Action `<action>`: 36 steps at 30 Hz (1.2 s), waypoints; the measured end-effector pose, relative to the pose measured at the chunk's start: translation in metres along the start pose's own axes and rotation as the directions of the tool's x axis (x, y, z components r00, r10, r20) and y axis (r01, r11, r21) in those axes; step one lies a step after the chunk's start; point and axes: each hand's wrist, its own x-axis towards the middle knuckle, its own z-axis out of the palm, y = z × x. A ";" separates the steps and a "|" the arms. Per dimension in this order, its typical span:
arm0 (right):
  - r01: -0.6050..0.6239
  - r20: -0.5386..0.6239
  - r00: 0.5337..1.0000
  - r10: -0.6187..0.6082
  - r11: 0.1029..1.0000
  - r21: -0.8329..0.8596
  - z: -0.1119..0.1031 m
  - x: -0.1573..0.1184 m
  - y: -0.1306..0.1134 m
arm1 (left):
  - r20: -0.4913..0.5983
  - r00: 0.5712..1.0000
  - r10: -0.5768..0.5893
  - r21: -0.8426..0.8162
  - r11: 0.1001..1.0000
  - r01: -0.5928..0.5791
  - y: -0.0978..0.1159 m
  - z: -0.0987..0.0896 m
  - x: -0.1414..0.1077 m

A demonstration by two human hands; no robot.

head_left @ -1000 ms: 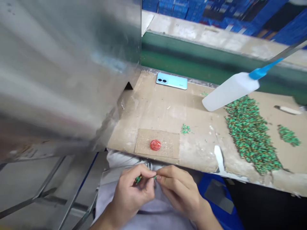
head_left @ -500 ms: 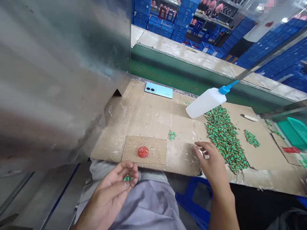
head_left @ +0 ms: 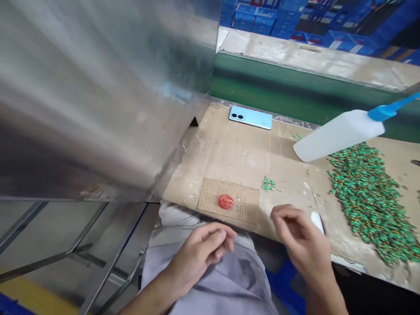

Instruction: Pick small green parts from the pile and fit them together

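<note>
From the head camera, a worker's left hand [head_left: 200, 258] rests curled over a grey-clad lap, fingers together, with nothing visible in its grip. The right hand [head_left: 303, 238] hangs at the near edge of a cardboard sheet [head_left: 210, 153], fingers loosely curled and slightly apart, holding nothing that can be seen, just beside a white scrap [head_left: 317, 222]. Most of the green pieces remain in a large heap [head_left: 369, 201] at the right, touching the near end of a white squeeze bottle [head_left: 341, 135] with a blue nozzle. Only a small pinch [head_left: 268, 184] lies apart at centre, right of a brown mat [head_left: 243, 205] bearing a red disc [head_left: 226, 201]. A pale blue phone [head_left: 250, 117] lies at the far edge, and a metal hood [head_left: 98, 100] looms at left.
</note>
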 end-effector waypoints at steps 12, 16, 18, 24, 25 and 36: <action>0.190 0.225 0.926 -0.304 0.889 0.417 0.040 -0.012 -0.050 | 0.074 0.990 0.120 0.432 0.891 -0.140 0.000 -0.003 0.002; 0.170 0.158 0.954 -0.254 0.895 0.412 0.049 -0.018 -0.055 | 0.044 0.989 0.138 0.427 0.893 -0.143 0.004 -0.003 0.002; 0.157 0.136 0.964 -0.229 0.900 0.406 0.051 -0.021 -0.057 | 0.048 0.986 0.162 0.414 0.895 -0.167 0.006 -0.002 0.002; 0.133 0.190 0.952 -0.242 0.881 0.453 0.044 -0.018 -0.057 | 0.054 0.973 0.226 0.494 0.840 -0.222 0.013 -0.005 -0.001; 0.131 0.216 0.943 -0.254 0.878 0.460 0.042 -0.016 -0.056 | 0.057 0.970 0.236 0.521 0.822 -0.231 0.014 -0.005 -0.002; 0.089 0.258 0.950 -0.175 0.945 0.316 0.031 0.014 -0.051 | -0.002 0.966 0.258 0.454 0.861 -0.229 0.015 -0.006 -0.004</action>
